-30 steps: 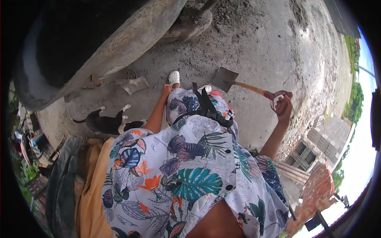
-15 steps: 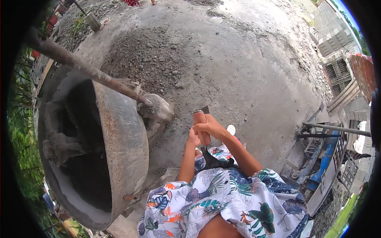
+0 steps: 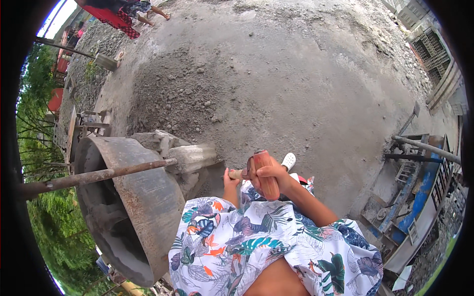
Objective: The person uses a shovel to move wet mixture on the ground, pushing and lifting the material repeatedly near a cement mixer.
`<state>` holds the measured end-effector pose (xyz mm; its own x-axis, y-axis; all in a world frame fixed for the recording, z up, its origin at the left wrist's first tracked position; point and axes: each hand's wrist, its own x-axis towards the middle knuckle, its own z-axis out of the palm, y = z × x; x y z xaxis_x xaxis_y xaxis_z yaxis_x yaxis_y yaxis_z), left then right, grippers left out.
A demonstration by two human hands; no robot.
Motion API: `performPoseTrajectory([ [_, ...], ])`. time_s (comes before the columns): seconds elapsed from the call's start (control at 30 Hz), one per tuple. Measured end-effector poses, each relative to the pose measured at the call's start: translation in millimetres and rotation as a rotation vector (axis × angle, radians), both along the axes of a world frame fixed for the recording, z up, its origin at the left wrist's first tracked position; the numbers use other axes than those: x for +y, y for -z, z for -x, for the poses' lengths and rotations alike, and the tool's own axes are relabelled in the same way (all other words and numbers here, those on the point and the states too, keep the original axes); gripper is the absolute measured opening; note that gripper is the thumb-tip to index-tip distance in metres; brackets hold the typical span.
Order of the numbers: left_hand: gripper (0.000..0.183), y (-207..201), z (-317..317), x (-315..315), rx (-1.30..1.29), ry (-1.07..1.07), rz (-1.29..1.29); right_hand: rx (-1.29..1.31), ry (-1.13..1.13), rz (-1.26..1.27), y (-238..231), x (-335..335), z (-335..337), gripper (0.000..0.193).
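Both my hands are in front of my floral shirt. My right hand (image 3: 279, 175) is closed round a thick reddish wooden handle (image 3: 266, 172), tilted with its upper end away from me. Just left of it, my left hand (image 3: 230, 183) grips a pale wooden handle (image 3: 239, 174). A dark flat blade (image 3: 215, 179) shows beside the left hand, like that of a trowel; its joint with the pale handle is hidden by the fingers. The two handles lie close together, and I cannot tell whether they touch. Any blade on the reddish handle is out of sight.
A concrete mixer drum (image 3: 143, 192) stands close on my left, with a rusty pipe (image 3: 108, 175) across it. Beyond lies a gravel heap (image 3: 182, 89). Blue-grey metal machinery (image 3: 410, 192) stands at right. A person's legs (image 3: 148, 14) show at far left.
My left hand has shifted left, bringing the pale handle into sight. The dark blade against my shirt is now hidden. The whole view has shifted, showing more of the person at far left.
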<state>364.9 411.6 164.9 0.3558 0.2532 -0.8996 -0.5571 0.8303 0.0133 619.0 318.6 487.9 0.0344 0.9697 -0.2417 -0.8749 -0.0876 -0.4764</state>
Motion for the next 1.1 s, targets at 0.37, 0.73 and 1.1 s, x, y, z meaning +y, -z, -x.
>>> performPoseTrajectory([
  [0.37, 0.024, -59, -162, -3, 0.255, 0.792, -0.658, -0.166, -0.108, 0.097, -7, 50, -152, 0.035],
  [0.73, 0.022, -98, -429, 161, 0.215, 0.913, -0.695, -0.082, 0.056, 0.079, 53, 180, -378, 0.025],
  [1.1, 0.008, 169, -634, 328, -0.061, 0.488, 0.215, -0.147, 0.450, 0.102, 58, 256, -605, 0.032],
])
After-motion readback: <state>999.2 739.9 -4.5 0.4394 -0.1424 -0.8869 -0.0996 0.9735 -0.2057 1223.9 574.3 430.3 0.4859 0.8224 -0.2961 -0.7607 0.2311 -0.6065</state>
